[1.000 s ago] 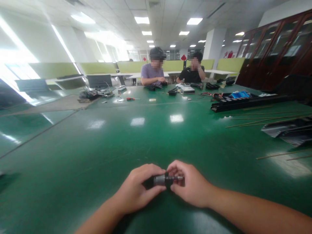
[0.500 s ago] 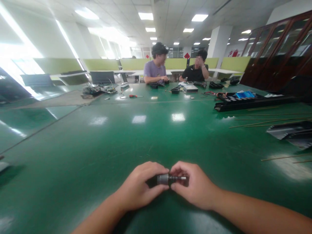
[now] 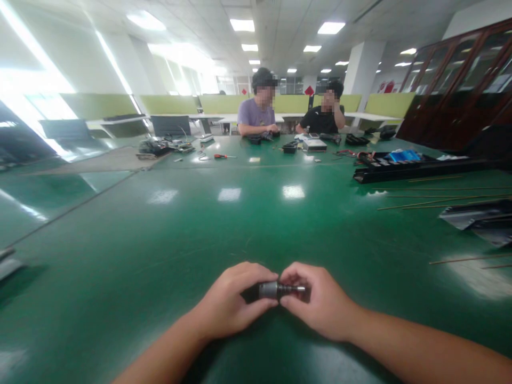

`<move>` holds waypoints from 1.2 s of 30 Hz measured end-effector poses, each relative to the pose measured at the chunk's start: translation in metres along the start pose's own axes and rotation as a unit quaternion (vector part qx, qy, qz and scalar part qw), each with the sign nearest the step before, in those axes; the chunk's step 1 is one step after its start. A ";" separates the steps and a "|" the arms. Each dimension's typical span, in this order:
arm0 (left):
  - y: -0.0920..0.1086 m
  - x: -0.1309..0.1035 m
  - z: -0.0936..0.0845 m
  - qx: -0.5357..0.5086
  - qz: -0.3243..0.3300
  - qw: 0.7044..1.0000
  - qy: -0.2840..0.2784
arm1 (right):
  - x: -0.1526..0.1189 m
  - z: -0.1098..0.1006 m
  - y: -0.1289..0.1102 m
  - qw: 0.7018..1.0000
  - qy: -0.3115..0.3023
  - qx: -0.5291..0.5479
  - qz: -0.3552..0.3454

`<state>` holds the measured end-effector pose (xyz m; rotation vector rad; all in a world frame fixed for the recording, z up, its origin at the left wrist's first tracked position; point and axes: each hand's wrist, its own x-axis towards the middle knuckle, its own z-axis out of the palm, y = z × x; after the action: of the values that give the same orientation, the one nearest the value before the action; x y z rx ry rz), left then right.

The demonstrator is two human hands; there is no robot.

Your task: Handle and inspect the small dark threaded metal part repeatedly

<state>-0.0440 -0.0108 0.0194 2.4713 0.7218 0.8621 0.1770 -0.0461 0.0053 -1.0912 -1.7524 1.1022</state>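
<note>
A small cylindrical metal part [image 3: 269,290] lies level between my hands, its wide grey body on the left and a thin shaft with a bright tip pointing right. My left hand [image 3: 232,298] is wrapped round the grey body, thumb below and fingers above. Around the shaft end curls my right hand [image 3: 320,301], its thumb and fingertips at the middle of the part. Both sets of fingertips nearly meet there. Beneath is the glossy green table [image 3: 192,229].
A red screwdriver [image 3: 221,156] and electronic parts [image 3: 160,145] lie at the far side. Two people sit across the table. On the right are a long black tray [image 3: 384,175], thin rods [image 3: 424,205] and dark metal pieces [image 3: 472,214]. A pale object [image 3: 8,265] sits at the left edge.
The view has shifted slightly, and the far objects appear a little further right. Both hands keep nearly the same hold on the metal part.
</note>
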 end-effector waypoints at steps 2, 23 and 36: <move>-0.001 -0.001 0.000 0.001 -0.001 1.000 0.003 | 0.000 0.000 0.000 1.000 -0.001 0.001 0.001; 0.002 0.000 0.000 -0.009 0.010 1.000 0.015 | 0.002 -0.002 -0.003 1.000 -0.001 -0.028 0.014; 0.003 0.000 0.000 0.003 0.003 1.000 0.013 | 0.003 -0.002 -0.001 1.000 -0.005 -0.010 0.022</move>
<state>-0.0429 -0.0128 0.0208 2.4733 0.7275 0.8975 0.1774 -0.0429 0.0075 -1.1424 -1.7576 1.1211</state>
